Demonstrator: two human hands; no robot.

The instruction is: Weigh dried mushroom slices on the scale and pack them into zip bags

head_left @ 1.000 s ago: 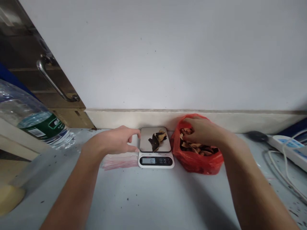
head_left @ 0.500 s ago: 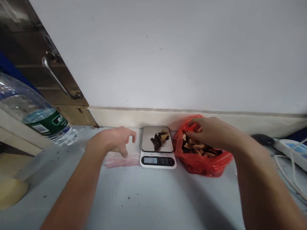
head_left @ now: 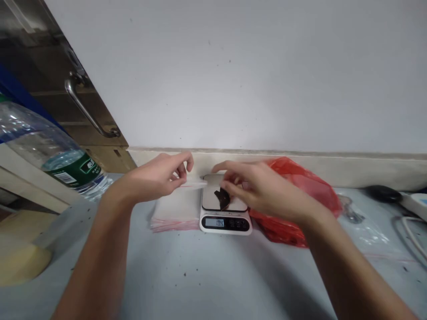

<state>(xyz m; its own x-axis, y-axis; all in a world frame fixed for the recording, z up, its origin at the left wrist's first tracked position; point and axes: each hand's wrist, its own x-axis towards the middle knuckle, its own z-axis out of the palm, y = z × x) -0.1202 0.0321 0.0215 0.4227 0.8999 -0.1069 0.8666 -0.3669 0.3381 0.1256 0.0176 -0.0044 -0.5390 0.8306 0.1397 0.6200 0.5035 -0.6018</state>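
Observation:
My left hand (head_left: 163, 175) pinches a clear zip bag (head_left: 194, 183) with a red line, lifted at its edge above a stack of such bags (head_left: 176, 211). To the right of the stack stands a white kitchen scale (head_left: 204, 200), its display appearing to read 10.4. On its plate lie dark, curled dried peel-like pieces (head_left: 223, 199), partly covered by my right hand. My right hand (head_left: 250, 184) hovers over the plate with its fingers curved and apart, holding nothing visible. Behind it, a red plastic bag (head_left: 283, 229) rests beside the scale, its contents hidden.
A large water bottle (head_left: 71, 171) is at the left, near a yellowish round object (head_left: 26, 266). At the right lie clear plastic (head_left: 363, 226), a black object (head_left: 383, 193) and a white cable (head_left: 413, 238). A wall (head_left: 233, 89) rises behind the counter.
My right hand has moved left from the red bag to above the scale. My left hand has closed its fingers and raised a zip bag's edge. The view has shifted slightly.

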